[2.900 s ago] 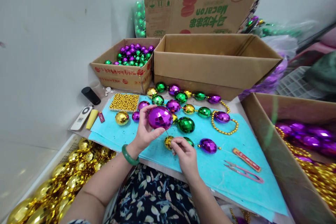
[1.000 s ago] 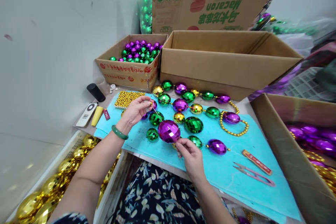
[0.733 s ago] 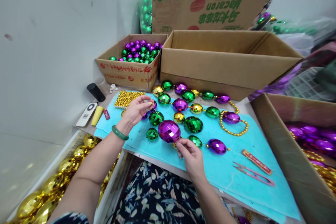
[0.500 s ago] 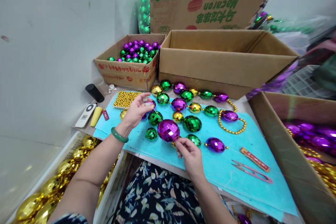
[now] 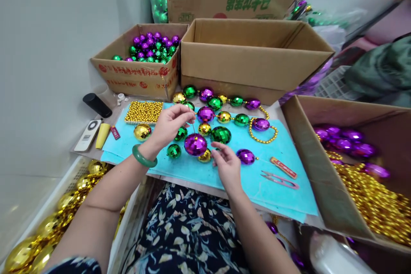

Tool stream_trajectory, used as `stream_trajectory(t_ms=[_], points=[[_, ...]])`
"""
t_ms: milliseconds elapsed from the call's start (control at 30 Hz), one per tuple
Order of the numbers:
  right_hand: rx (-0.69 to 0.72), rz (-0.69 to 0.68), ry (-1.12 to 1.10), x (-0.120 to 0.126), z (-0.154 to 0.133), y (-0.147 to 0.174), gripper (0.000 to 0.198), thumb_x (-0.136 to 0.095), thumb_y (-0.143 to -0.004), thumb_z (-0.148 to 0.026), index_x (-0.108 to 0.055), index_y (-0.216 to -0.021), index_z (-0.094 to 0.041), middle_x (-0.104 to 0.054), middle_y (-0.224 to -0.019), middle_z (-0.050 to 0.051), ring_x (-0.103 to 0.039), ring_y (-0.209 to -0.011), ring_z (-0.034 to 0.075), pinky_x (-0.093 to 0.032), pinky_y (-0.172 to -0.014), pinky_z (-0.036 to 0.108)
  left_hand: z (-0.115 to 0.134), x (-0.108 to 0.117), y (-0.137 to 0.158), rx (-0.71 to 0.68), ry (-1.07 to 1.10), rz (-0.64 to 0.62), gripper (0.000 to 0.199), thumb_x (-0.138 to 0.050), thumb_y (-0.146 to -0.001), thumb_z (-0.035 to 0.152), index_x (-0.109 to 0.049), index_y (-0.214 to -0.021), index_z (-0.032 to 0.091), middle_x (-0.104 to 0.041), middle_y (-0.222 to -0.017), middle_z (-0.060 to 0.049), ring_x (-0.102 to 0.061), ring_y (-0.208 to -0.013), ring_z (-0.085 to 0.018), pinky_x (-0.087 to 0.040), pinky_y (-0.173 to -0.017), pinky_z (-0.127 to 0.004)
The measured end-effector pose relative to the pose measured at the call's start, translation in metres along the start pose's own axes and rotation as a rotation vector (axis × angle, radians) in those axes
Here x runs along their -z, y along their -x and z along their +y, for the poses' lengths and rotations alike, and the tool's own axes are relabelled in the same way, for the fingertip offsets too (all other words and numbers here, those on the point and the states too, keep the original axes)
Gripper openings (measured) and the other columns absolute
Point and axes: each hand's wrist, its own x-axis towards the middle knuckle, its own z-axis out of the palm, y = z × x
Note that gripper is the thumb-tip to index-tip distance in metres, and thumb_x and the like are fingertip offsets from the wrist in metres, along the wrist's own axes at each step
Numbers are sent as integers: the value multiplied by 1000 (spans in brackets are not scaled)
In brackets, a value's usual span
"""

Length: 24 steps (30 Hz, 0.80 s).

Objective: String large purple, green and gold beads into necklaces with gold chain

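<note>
My left hand (image 5: 173,125), with a green bangle (image 5: 144,156) at the wrist, pinches a thin strand, thread or needle I cannot tell. A faceted purple bead (image 5: 195,144) hangs from it, tilted, over the blue sheet. Just right of that bead, my right hand (image 5: 227,167) has its fingers loosely apart and shows nothing in them. Below the hanging bead sits a gold bead (image 5: 204,155). Nearby lie a loose green bead (image 5: 174,150), a larger green bead (image 5: 221,135) and a purple bead (image 5: 245,156) with thread trailing right.
Finished-looking bead strings (image 5: 205,114) lie across the back of the blue sheet (image 5: 257,192). Small gold beads (image 5: 144,111) fill a tray at left. Pink thread snips (image 5: 280,180) and a red-and-yellow knife (image 5: 283,168) lie at right. Cardboard boxes (image 5: 257,60) border the back and right.
My left hand has drawn the strand more upright, and the purple bead now dangles below it. My right hand has let go of the bead. The view has shifted.
</note>
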Motion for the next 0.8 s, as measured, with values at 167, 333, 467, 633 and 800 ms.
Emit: stream_trajectory(t_ms=[167,333,467,633,800], points=[[210,-88,-8,-13,-36,-4,24,-67,-74,-30,-68,-96,-20,-69,-93,5,-54,-59,12,-44,-52,26,29,-18,-1,-116,-50,-53,6,-67,-77,17,-66,-72,15,-64,-66,0,-58,-61,-9,-47,-61,-22],[202,-196,-30,-28,-51,-9,11,-66,-74,-27,-68,-82,-20,-67,-74,1,-56,-56,12,-45,-52,26,46,-26,1,-234,-59,-42,7,-69,-77,22,-65,-74,16,-63,-68,2,-59,-61,-8,-49,-60,-20],[160,-243,-31,-30,-51,-14,10,-66,-73,-28,-66,-79,-19,-65,-68,0,-55,-54,11,-44,-50,24,50,-21,1,-252,-10,17,5,-67,-79,22,-65,-78,17,-63,-72,1,-60,-64,-9,-50,-61,-21],[127,-243,-99,-26,-50,-18,12,-63,-74,-30,-60,-75,-18,-63,-63,-1,-57,-53,11,-44,-50,22,19,-9,15,-138,-46,84,29,-70,-76,22,-65,-105,23,-65,-94,-3,-62,-80,-14,-50,-65,-22],[97,-259,-158,-21,-47,-10,12,-60,-75,-31,-56,-77,-19,-62,-64,-2,-54,-51,9,-44,-50,22,-53,-11,46,-44,-533,-55,32,-73,-71,23,-69,-102,24,-62,-111,-8,-54,-107,-25,-48,-89,-37]])
